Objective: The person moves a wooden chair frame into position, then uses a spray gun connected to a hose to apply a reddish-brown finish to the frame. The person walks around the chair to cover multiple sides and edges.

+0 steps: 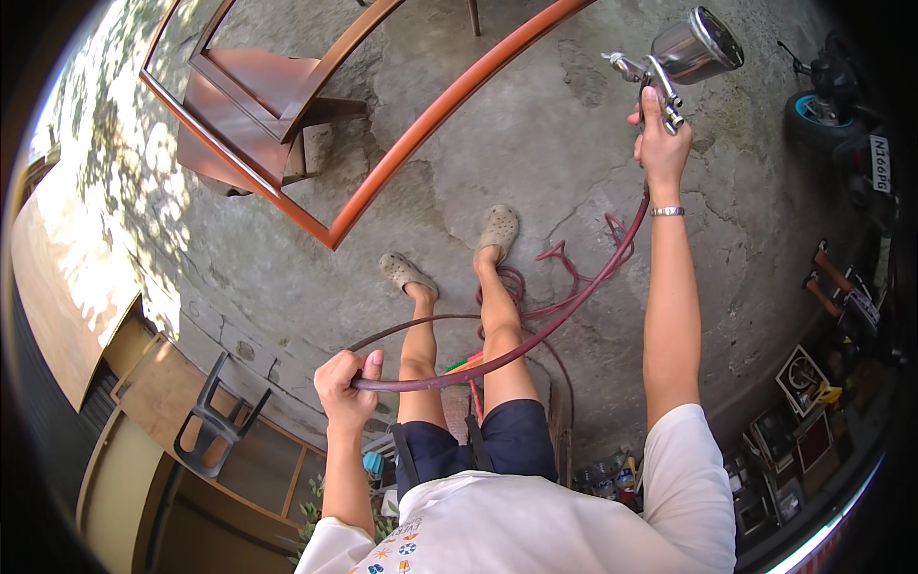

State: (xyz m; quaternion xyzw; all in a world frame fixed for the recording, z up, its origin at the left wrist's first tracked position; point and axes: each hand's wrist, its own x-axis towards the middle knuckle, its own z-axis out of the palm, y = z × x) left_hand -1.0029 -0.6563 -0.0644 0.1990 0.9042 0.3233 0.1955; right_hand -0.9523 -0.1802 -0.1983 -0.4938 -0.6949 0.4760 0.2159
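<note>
My right hand (662, 143) is closed around the handle of a metal spray gun (650, 72), held out at the upper right with its silver cup (696, 46) on top. The nozzle points left. A dark red air hose (564, 311) runs down from the gun's handle and bows across in front of my legs. My left hand (347, 387) grips that hose at the lower left. An orange-brown wooden frame (421, 129) with a glossy surface reaches in from the top, ending in a corner left of centre, apart from both hands.
Under the frame stands a brown chair-like wooden piece (234, 120). Loose hose coils (512, 285) lie by my feet on the cracked concrete floor (574, 143). A dark plastic chair (218, 416) and wooden panels (182, 383) are at lower left; a motorcycle (827, 115) stands right, above assorted clutter (803, 440).
</note>
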